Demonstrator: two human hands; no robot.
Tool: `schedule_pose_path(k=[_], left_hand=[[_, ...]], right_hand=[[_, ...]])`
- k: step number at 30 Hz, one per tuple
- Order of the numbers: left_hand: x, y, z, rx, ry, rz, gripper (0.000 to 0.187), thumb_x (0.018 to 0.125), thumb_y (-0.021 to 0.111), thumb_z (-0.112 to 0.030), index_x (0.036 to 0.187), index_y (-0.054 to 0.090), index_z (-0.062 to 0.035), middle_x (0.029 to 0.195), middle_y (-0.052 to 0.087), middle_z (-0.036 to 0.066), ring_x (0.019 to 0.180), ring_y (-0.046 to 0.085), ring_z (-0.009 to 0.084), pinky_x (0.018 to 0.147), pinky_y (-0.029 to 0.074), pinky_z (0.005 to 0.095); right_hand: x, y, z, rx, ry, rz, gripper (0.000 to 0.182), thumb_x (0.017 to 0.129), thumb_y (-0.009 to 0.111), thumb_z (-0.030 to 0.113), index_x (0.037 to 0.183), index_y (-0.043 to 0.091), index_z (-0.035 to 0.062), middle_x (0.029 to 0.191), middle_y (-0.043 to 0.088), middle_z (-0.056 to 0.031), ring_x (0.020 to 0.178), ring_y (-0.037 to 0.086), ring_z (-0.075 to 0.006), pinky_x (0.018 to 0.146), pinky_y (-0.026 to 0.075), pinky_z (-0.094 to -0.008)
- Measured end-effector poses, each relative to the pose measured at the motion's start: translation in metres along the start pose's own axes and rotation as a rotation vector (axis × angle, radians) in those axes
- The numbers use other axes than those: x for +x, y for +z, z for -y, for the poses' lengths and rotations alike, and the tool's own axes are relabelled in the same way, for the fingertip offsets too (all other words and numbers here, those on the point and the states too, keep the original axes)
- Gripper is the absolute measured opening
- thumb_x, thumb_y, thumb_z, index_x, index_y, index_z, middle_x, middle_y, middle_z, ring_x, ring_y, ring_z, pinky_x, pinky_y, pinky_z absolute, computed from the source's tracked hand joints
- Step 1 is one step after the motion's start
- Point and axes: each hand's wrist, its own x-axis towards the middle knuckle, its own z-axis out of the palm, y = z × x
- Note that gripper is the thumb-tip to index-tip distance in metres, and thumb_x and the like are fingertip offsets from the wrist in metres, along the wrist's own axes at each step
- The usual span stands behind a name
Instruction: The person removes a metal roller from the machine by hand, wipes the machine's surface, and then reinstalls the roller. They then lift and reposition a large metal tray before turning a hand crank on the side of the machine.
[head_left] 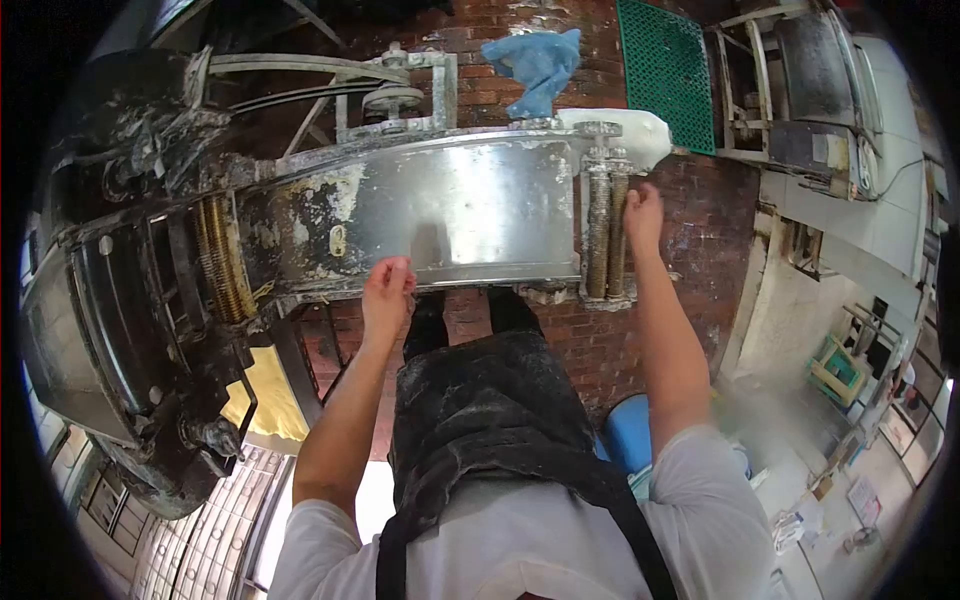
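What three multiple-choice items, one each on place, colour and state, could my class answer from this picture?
1. Where is the right hand?
A. on the two upright rusty threaded rollers
B. on the green mesh mat

2. What colour is the crumpled plastic bag above the curved steel machine panel?
A. red
B. blue

3. How does the left hand meet the panel?
A. fingers pressed on its lower edge
B. hanging well clear

Key: 1 A, fingers lie against the rollers; 2 B, it is plainly blue; 3 A, fingertips touch the rim.
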Motion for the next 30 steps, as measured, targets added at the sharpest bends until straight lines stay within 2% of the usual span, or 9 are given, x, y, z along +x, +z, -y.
schedule_pose_path(k=[2,3,8,14,18,20,24,28,30], left_hand=[[0.017,-0.007,0.007,0.104,0.067,-0.073,0.030,0.104,0.058,-0.032,0.105,0.067,-0.0028,0.082,0.066,0.004,0.073,0.059,0.0122,0.069,0.048,0.0285],[0.022,-0.006,0.009,0.268,0.166,-0.165,0.030,0.103,0.060,-0.031,0.102,0.067,-0.0022,0.081,0.064,0.006,0.073,0.059,0.0152,0.069,0.048,0.0307],[0.043,-0.013,0.050,0.584,0.483,-0.338,0.025,0.094,0.071,-0.025,0.091,0.061,-0.0027,0.089,0.060,0.013,0.082,0.058,0.0278,0.078,0.049,0.0388],[0.038,-0.050,0.032,0.218,0.409,-0.418,0.029,0.096,0.068,-0.021,0.114,0.057,-0.0018,0.098,0.056,0.009,0.089,0.055,0.0211,0.085,0.047,0.0350],[0.036,-0.139,-0.038,0.162,0.508,-0.767,0.021,0.101,0.063,-0.019,0.114,0.059,-0.0029,0.104,0.060,0.007,0.097,0.056,0.0172,0.089,0.046,0.0317],[0.043,-0.194,-0.057,0.292,0.638,-0.936,0.026,0.102,0.061,-0.022,0.118,0.058,-0.0016,0.109,0.061,0.010,0.102,0.058,0.0253,0.093,0.044,0.0356],[0.071,-0.262,-0.064,0.510,0.655,-1.092,0.029,0.103,0.058,-0.024,0.119,0.059,0.0009,0.110,0.059,0.016,0.101,0.056,0.0303,0.092,0.046,0.0423],[0.097,-0.275,-0.055,0.766,0.506,-1.125,0.048,0.107,0.043,-0.041,0.136,0.054,-0.0038,0.137,0.051,0.022,0.129,0.046,0.0405,0.108,0.035,0.0594],[0.097,-0.273,-0.052,0.831,0.444,-1.130,0.055,0.108,0.038,-0.047,0.142,0.051,-0.0060,0.146,0.046,0.023,0.139,0.039,0.0429,0.114,0.028,0.0647]], right_hand=[[-0.036,-0.026,0.068,0.038,-0.340,-0.218,0.033,0.096,0.059,0.012,0.127,0.058,0.0002,0.123,0.059,-0.0241,0.113,0.055,-0.0418,0.099,0.043,-0.0493],[-0.055,-0.027,0.091,0.047,-0.347,-0.202,0.033,0.096,0.059,0.012,0.127,0.058,0.0002,0.123,0.059,-0.0241,0.113,0.055,-0.0418,0.099,0.043,-0.0493],[-0.150,0.041,0.150,0.072,-0.731,0.182,0.038,0.093,0.062,0.012,0.128,0.056,-0.0005,0.127,0.057,-0.0229,0.117,0.052,-0.0410,0.101,0.041,-0.0495],[-0.178,0.074,0.167,-0.027,-0.714,0.199,0.040,0.093,0.063,0.016,0.128,0.055,-0.0010,0.128,0.057,-0.0223,0.121,0.052,-0.0410,0.105,0.040,-0.0507],[-0.176,0.080,0.170,-0.004,-0.715,0.151,0.036,0.093,0.063,0.013,0.126,0.057,0.0007,0.125,0.057,-0.0230,0.116,0.053,-0.0412,0.103,0.041,-0.0512],[-0.177,0.093,0.185,0.024,-0.728,0.159,0.034,0.093,0.063,0.012,0.125,0.058,0.0016,0.123,0.058,-0.0232,0.114,0.054,-0.0414,0.102,0.042,-0.0514],[-0.186,0.143,0.299,0.349,-0.983,0.404,0.033,0.087,0.067,0.005,0.120,0.062,0.0033,0.111,0.062,-0.0209,0.105,0.057,-0.0416,0.095,0.047,-0.0500],[-0.186,0.216,0.434,0.295,-1.139,0.391,0.042,0.084,0.065,0.008,0.124,0.057,-0.0017,0.112,0.062,-0.0219,0.106,0.058,-0.0411,0.095,0.048,-0.0479],[-0.181,0.248,0.485,0.188,-1.034,0.403,0.046,0.082,0.067,0.009,0.125,0.055,-0.0051,0.114,0.060,-0.0247,0.108,0.058,-0.0419,0.093,0.050,-0.0480]])
